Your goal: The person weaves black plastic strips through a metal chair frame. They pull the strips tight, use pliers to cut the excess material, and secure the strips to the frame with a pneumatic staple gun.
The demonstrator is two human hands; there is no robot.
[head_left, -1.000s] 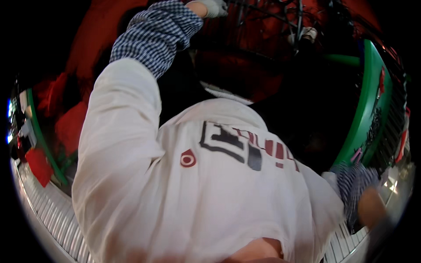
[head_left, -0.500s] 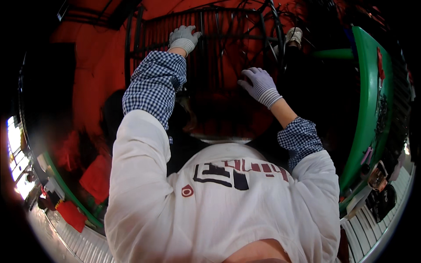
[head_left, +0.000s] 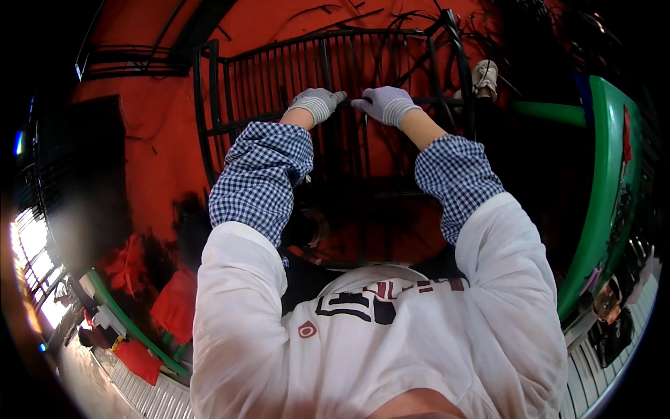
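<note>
A black barred frame (head_left: 276, 73) with close upright bars and a crossbar stands before me over the red floor. My left hand (head_left: 319, 103), in a grey glove with a striped cuff, is at the crossbar near the middle upright. Its fingers are drawn together, pointing right. Facing it across a small gap is my right hand (head_left: 386, 105) in a matching pale glove. That hand is closed too, its fingertips pinched toward the left hand. Whatever thin dark thing lies in the fingers blends into the black bars.
Thin black strips (head_left: 317, 10) lie scattered on the red floor (head_left: 157, 115) beyond the frame. Green plastic furniture (head_left: 604, 188) stands at my right, with tools hanging on it. A light shoe (head_left: 484, 77) is at the far right. Red cloth (head_left: 174, 304) lies at the lower left.
My right hand has moved up and left to meet the left hand and has closed. My left hand has shifted right along the frame, its fingers drawing together. The whole view has shifted somewhat.
</note>
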